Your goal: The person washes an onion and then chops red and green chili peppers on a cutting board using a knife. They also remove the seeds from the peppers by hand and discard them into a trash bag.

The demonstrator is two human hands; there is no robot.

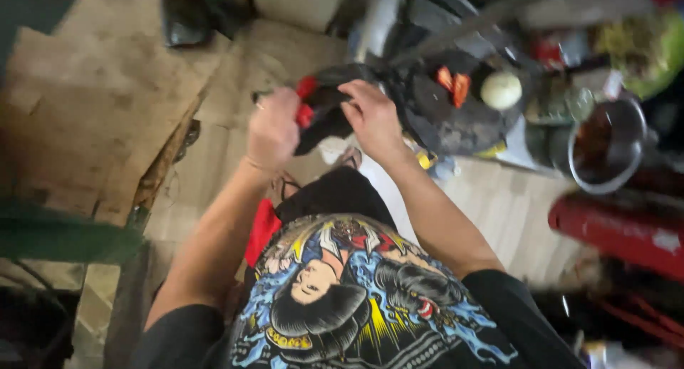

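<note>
While we have both hands on the black glove [329, 116] with its red patches, it hangs in the air over the cardboard floor [107, 105], just left of the dark round pan [456, 123]. Our left hand [273, 129] has its grip closed around the glove's left end; our right hand [372, 116] pinches the right end, fingers curled over the cloth. The picture is blurred, so we cannot tell which way the glove's opening faces.

The glove sits so close to the pan that, in our judgement, a tug to the right could drag cloth across its rim and tip out the pale round ball [501, 90] or the orange pieces [454, 84] lying in it. Right of the pan stands a metal pot [605, 144]; a swinging elbow could knock it. Below the pan, small scraps [431, 162] litter the floor where a dropped glove might land.
</note>
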